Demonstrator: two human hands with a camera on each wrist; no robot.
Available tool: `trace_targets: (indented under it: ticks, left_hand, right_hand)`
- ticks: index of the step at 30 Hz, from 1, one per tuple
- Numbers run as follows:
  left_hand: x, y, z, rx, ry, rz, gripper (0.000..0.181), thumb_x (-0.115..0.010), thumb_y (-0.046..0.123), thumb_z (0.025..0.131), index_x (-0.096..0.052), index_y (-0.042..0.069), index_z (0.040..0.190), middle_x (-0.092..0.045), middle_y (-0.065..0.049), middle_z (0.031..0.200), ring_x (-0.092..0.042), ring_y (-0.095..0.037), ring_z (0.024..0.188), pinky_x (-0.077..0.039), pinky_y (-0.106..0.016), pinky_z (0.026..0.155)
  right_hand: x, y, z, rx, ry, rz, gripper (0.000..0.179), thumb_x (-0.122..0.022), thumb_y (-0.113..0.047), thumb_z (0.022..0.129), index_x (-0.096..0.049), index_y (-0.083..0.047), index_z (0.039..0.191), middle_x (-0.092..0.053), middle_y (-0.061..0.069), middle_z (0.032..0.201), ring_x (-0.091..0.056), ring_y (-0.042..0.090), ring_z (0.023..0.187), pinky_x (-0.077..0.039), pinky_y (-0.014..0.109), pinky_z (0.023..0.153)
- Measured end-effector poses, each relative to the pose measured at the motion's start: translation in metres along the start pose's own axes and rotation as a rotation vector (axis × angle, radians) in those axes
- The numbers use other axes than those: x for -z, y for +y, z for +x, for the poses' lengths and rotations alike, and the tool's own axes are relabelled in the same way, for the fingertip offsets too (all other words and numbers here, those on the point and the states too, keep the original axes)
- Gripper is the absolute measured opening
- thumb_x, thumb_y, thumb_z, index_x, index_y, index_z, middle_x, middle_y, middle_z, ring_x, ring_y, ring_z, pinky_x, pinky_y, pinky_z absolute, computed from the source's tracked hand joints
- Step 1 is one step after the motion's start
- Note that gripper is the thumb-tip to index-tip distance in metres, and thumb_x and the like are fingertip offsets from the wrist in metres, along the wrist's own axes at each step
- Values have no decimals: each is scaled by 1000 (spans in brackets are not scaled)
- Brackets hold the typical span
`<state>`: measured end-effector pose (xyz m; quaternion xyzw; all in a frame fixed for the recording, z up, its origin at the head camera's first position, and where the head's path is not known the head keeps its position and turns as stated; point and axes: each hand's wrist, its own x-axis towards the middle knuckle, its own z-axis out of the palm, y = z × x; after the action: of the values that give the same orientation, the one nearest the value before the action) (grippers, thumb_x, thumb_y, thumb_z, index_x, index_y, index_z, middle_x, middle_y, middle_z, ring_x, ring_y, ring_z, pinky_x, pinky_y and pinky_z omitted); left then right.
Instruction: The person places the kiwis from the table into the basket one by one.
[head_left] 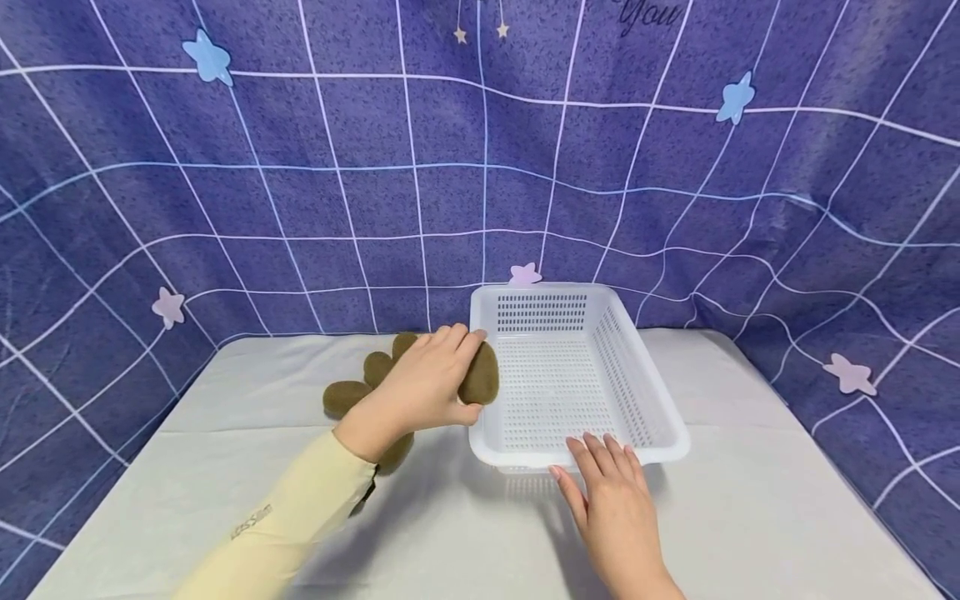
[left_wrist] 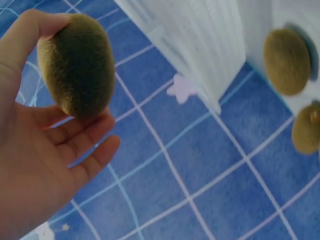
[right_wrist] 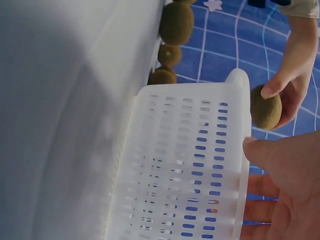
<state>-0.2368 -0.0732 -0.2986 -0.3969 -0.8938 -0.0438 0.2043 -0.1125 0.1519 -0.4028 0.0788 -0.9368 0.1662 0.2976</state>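
My left hand (head_left: pixel 427 375) holds a brown fuzzy kiwi (head_left: pixel 480 375) between thumb and fingers, at the left rim of a white plastic basket (head_left: pixel 671 417). The left wrist view shows this kiwi (left_wrist: pixel 77 65) with the thumb at its top and the fingertips under it. My right hand (head_left: pixel 617 517) grips the basket's front rim, its thumb (right_wrist: pixel 255 150) outside and its fingers over the edge. Several more kiwis (head_left: pixel 345 398) lie on the table left of the basket, partly hidden by the left forearm.
A white cloth covers the table (head_left: pixel 750 500). Purple fabric (head_left: pixel 337 200) with a line grid and stars hangs behind and at both sides. The basket has slotted walls and a perforated bottom.
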Motion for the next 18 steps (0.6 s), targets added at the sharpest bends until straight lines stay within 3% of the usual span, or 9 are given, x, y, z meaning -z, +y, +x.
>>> trace_targets:
  ticks: [5, 10, 18]
  left_hand:
    - [-13, 5, 13, 40, -33, -89, 73, -77, 41, 66, -52, 1, 121, -55, -8, 101, -53, -25, 93, -47, -40, 83]
    - [-25, 7, 22, 96, -129, -171, 74, -78, 41, 68, -51, 0, 124, -59, -10, 107, -54, -26, 100, -46, -43, 90]
    - [-45, 6, 33, 106, -227, -217, 69, -80, 41, 67, -54, 3, 120, -62, -4, 101, -54, -22, 89, -46, -41, 81]
  right_hand:
    - [-1, -2, 1, -29, 8, 26, 42, -70, -31, 86, -66, -3, 117, -64, 20, 119, -52, 44, 119, -35, 60, 101]
    - [1, -4, 0, -37, 13, 36, 41, -71, -29, 86, -66, -3, 117, -63, 21, 120, -52, 45, 119, -34, 61, 101]
    - [2, -5, 1, -57, -21, 39, 41, -70, -30, 87, -66, -3, 117, -63, 20, 121, -51, 45, 120, -33, 61, 102]
